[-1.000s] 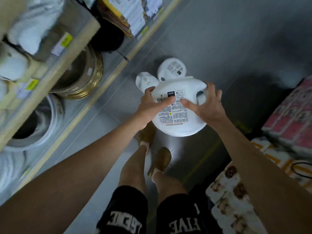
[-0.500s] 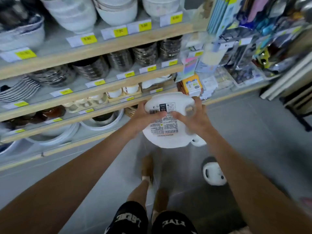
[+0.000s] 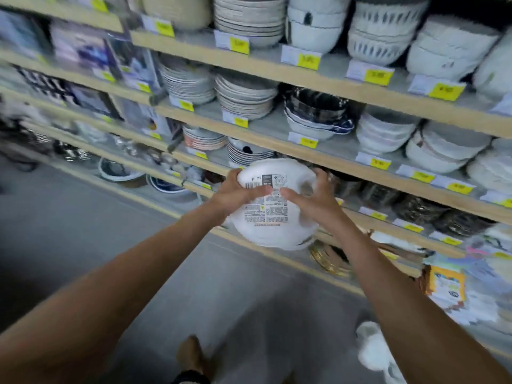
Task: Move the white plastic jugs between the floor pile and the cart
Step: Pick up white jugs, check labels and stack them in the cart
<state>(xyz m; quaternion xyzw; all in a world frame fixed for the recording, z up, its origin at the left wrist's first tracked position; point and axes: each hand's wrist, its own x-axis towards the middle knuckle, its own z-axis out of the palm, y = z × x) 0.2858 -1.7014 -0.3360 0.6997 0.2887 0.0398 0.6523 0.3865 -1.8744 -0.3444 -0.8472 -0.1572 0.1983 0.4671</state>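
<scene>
I hold a white plastic jug (image 3: 273, 217) at chest height in front of the shelves, its printed label facing me. My left hand (image 3: 235, 191) grips its left side and my right hand (image 3: 315, 200) grips the right side by the handle hole. Another white jug (image 3: 372, 347) lies on the grey floor at the lower right, partly hidden behind my right forearm. The cart is not in view.
Wooden shelves (image 3: 277, 70) with yellow price tags run across the view, stacked with bowls (image 3: 382, 31) and plates (image 3: 243, 98). Grey floor (image 3: 83, 217) spreads to the left. My shoe (image 3: 191, 353) shows at the bottom. Packaged goods (image 3: 448, 284) sit low on the right.
My view has swung up and left from the floor to the shelves. Both hands have kept hold of the jug and lifted it away from the floor pile.
</scene>
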